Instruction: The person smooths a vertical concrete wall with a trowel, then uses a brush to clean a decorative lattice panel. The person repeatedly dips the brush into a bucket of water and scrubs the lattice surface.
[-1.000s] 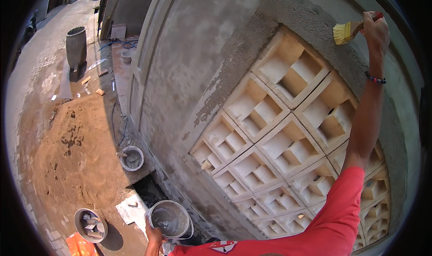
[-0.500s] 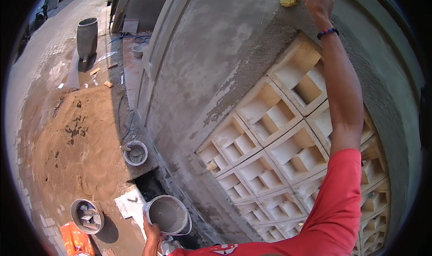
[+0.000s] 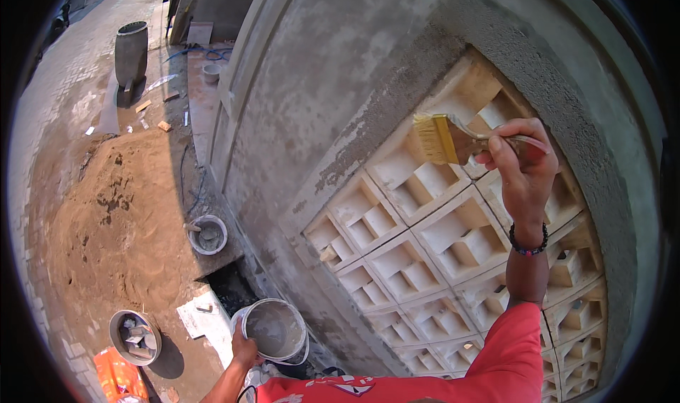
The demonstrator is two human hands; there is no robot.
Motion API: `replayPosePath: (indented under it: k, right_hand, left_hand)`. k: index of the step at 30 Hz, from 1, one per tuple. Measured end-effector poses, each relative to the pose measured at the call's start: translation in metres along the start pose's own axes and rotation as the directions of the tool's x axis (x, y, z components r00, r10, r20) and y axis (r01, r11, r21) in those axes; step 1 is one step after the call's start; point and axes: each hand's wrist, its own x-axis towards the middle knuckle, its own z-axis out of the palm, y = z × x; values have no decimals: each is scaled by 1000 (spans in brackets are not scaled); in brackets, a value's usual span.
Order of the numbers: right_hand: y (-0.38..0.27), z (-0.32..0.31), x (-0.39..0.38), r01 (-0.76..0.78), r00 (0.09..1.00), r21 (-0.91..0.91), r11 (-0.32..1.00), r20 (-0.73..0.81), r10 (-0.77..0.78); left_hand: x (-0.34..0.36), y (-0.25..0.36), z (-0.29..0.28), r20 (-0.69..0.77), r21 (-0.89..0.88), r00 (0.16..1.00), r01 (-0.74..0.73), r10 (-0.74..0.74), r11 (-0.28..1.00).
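My right hand (image 3: 523, 163) grips a wide paintbrush (image 3: 453, 139) with pale yellow bristles, a metal band and a reddish handle. The bristles point left, in front of the upper cream breeze blocks (image 3: 464, 240); whether they touch is not clear. Low on the left, my left hand (image 3: 246, 351) is closed on the rim of a white bucket (image 3: 309, 332) that holds grey liquid. Rough, darker grey plaster (image 3: 528, 45) borders the blocks, and smoother grey wall (image 3: 312, 95) spreads to their left.
At left lies a large sand heap (image 3: 117, 212). A small mortar bucket (image 3: 225, 241) stands beside a dark pit (image 3: 230, 284). A bucket of rubble (image 3: 113, 336), an orange sack (image 3: 117, 375) and a white board (image 3: 193, 316) are nearby. Farther off stands a tall grey barrel (image 3: 132, 56).
My right hand has come down from the top of the plastered wall with the brush, which is now before the blocks. My left hand and the bucket have shifted slightly right and up.
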Motion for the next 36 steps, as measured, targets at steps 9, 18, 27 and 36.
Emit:
replayPosePath:
  k: [9,18,27,36]
  right_hand:
    - [77,202,-281,-512,537,51,857,798,274]
    - [111,200,-283,-694,429,-37,719,781,454]
    - [58,34,38,-296,949,123,947,149,277]
    - [131,9,235,-101,992,-278,955,38,117]
  left_hand:
    - [15,28,48,197,-158,976,-65,96,985]
    - [6,68,55,222,-168,972,-41,78,985]
    - [20,24,30,28,-92,992,-121,124,988]
    - [-2,7,2,-77,-160,989,-140,129,977]
